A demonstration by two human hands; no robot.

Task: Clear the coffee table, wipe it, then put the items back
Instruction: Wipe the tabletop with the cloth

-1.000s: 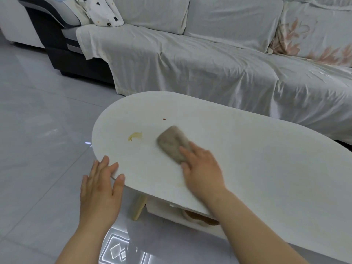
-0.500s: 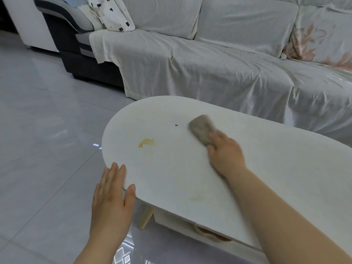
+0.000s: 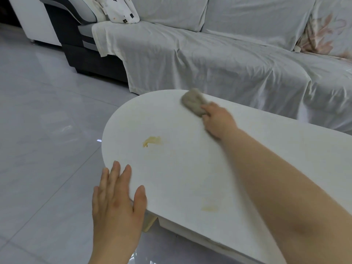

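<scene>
The white oval coffee table (image 3: 186,168) fills the middle of the head view, with nothing standing on its top. My right hand (image 3: 218,121) presses a folded grey-brown cloth (image 3: 193,101) against the table's far edge. A yellow smear (image 3: 151,141) lies left of centre on the top, and a fainter yellowish mark (image 3: 209,208) sits near the front edge. My left hand (image 3: 116,202) rests flat on the near left rim, fingers apart, holding nothing.
A sofa under a white sheet (image 3: 209,58) runs along the far side, close behind the table. A patterned cushion (image 3: 122,10) lies at its left end. Glossy grey floor tiles (image 3: 47,130) stretch to the left. A lower shelf (image 3: 190,231) shows under the tabletop.
My right hand has slid the cloth away from me, from the table's middle to its far edge. A small dark speck near the middle no longer shows. My left hand stays on the near rim.
</scene>
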